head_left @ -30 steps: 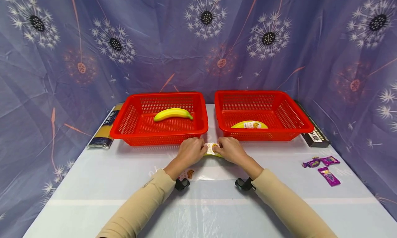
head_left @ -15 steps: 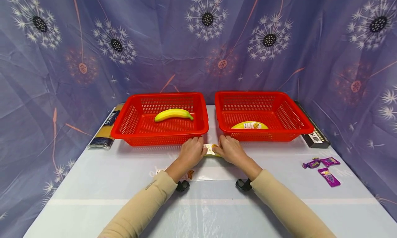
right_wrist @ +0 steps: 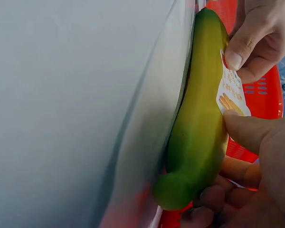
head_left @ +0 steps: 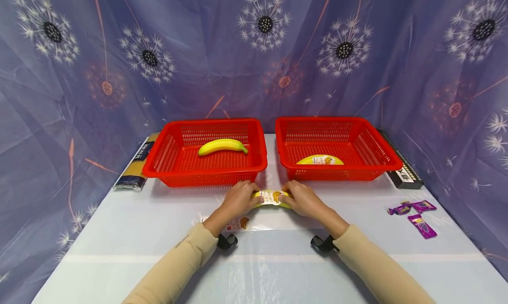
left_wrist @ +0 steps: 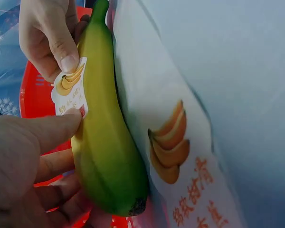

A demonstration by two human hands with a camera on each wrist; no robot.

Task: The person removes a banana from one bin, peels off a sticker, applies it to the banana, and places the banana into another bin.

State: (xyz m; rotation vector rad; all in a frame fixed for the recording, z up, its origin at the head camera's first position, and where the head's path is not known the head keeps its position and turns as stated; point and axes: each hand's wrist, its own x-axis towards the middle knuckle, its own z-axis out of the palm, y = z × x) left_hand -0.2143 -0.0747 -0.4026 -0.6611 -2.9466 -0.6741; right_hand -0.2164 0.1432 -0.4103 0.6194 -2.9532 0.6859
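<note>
Between the two hands lies a yellow toy-like banana [left_wrist: 107, 123] with green ends. A white label [head_left: 270, 197] with a banana picture is on its side. My left hand [head_left: 240, 199] grips one end, its thumb on the label's edge and its fingers behind the fruit. My right hand [head_left: 305, 200] holds the other end the same way, its thumb on the label [right_wrist: 232, 92]. Below the hands, a strip of printed labels [head_left: 237, 224] lies on the table, partly hidden by the left wrist; one printed label [left_wrist: 168, 152] shows close up in the left wrist view.
Behind the hands stand two red baskets: the left basket [head_left: 206, 179] holds an unlabelled banana [head_left: 222, 146], the right basket [head_left: 337, 174] a labelled banana [head_left: 307, 159]. Purple wrapped candies [head_left: 422, 226] lie at right. A packet [head_left: 132, 172] and a black box [head_left: 405, 176] flank the baskets.
Both hands have come back slightly toward the body and a little apart, with the banana between them. More of the banana and its label now shows. The baskets' contents are unchanged.
</note>
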